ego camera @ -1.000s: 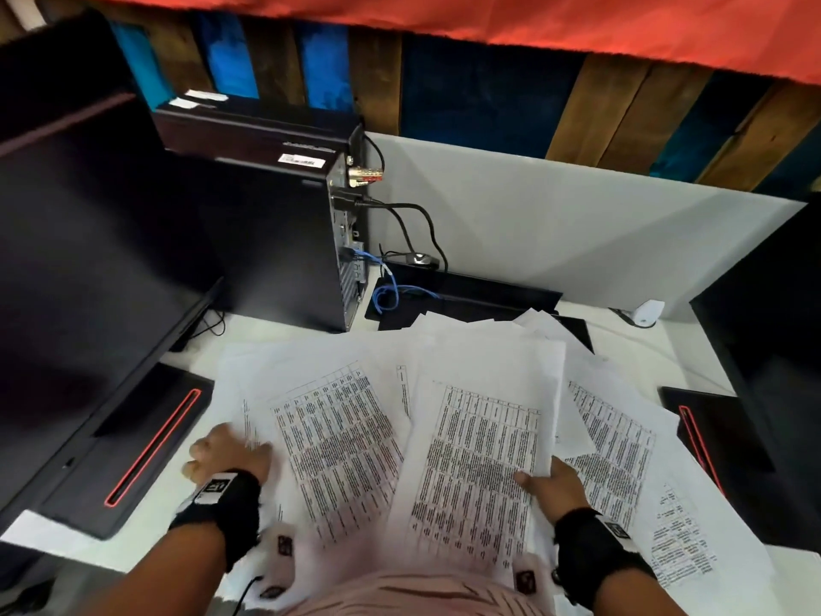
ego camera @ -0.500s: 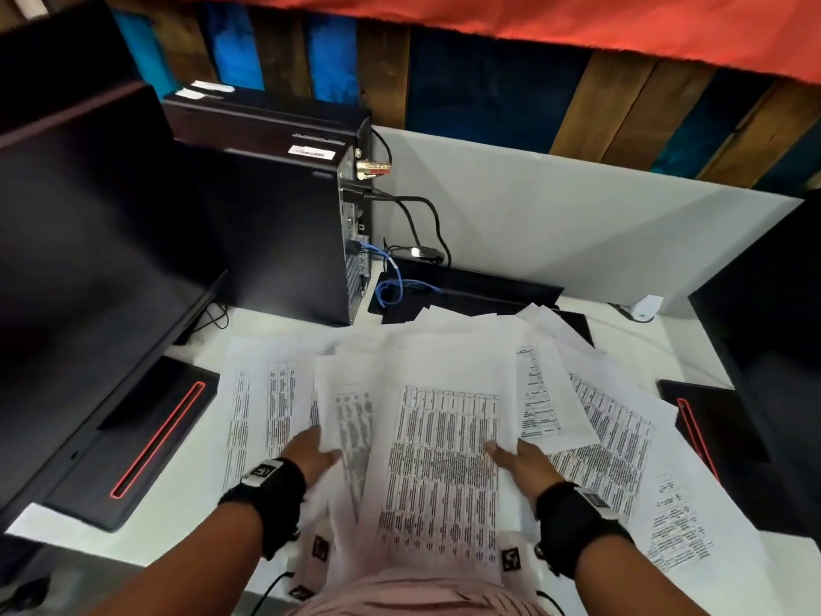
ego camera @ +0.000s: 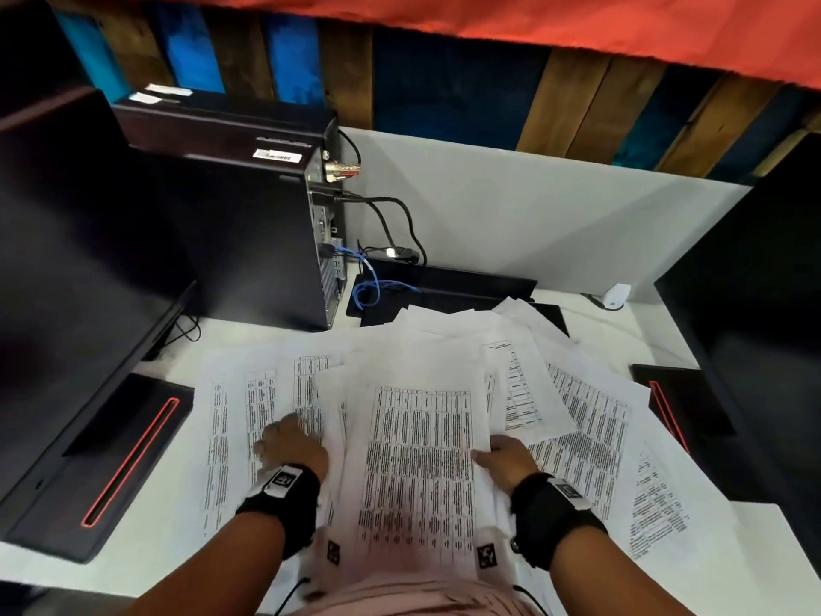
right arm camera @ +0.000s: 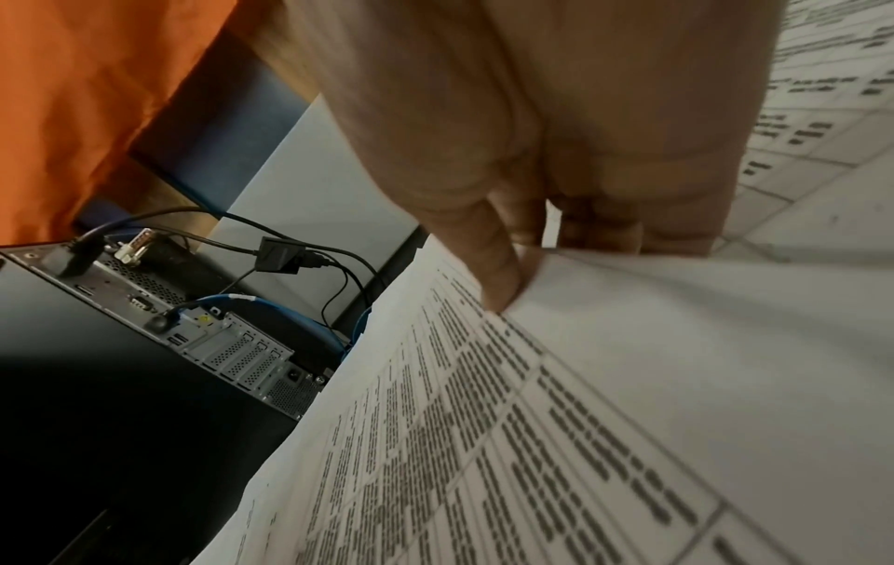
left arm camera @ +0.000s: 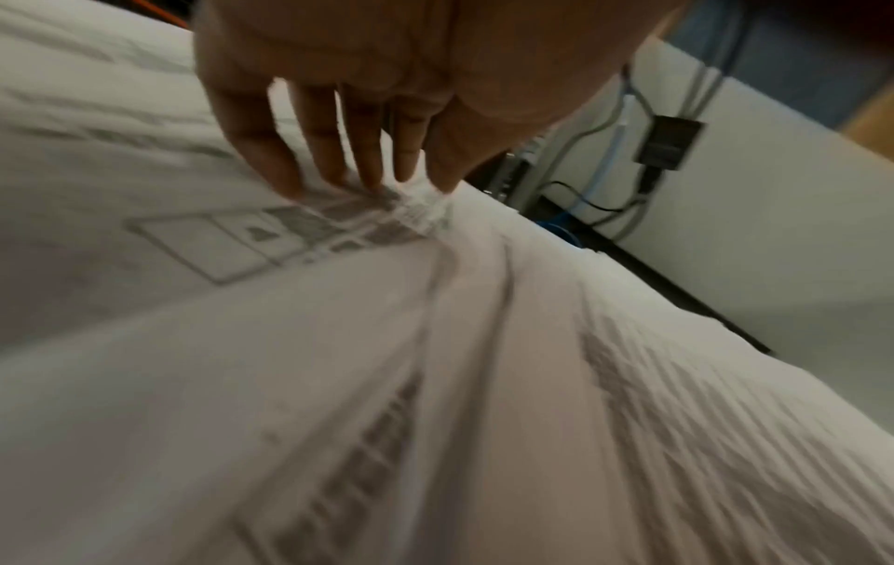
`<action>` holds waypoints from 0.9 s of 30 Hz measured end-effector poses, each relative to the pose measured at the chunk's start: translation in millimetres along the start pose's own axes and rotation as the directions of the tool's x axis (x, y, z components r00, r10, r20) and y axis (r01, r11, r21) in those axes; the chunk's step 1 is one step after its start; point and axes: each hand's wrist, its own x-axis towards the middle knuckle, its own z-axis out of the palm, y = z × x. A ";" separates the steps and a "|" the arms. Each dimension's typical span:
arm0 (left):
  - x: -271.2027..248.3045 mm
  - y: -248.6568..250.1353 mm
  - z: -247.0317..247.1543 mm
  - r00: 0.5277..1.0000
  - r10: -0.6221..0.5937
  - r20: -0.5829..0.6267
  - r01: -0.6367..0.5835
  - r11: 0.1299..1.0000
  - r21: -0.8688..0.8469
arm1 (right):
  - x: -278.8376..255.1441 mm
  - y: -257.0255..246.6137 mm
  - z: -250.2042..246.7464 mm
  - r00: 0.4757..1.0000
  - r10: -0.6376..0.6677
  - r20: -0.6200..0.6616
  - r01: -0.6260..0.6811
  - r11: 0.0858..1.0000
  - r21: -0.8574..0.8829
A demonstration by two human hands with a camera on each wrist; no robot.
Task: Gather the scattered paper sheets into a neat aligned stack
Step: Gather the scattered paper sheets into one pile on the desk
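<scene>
Printed paper sheets lie fanned out over the white desk (ego camera: 146,557). A central sheet (ego camera: 417,460) with dense table text lies on top, with looser sheets to its left (ego camera: 231,415) and right (ego camera: 591,429). My left hand (ego camera: 291,444) rests on the left sheets beside the central one. In the left wrist view its fingers (left arm camera: 348,168) are extended and the tips press down on the paper (left arm camera: 290,344). My right hand (ego camera: 500,457) holds the right edge of the central sheet. Its thumb (right arm camera: 493,267) lies on top of the sheet (right arm camera: 483,439), with the fingers underneath.
A black computer tower (ego camera: 249,224) with cables (ego camera: 377,286) stands behind the sheets. A dark monitor (ego camera: 66,260) on a base (ego camera: 111,464) stands on the left, and another monitor (ego camera: 755,304) on the right. A white partition (ego camera: 533,229) closes off the back.
My left hand slid right from the outer edge of the left sheets to the central pile, drawing sheets in. My right hand kept its hold and shifted slightly left.
</scene>
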 end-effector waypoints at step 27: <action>16.3 -8.5 7.6 0.993 0.012 0.118 0.051 0.856 -0.515 | -7.3 1.4 -11.2 0.997 -0.048 0.068 0.050 0.998 -0.034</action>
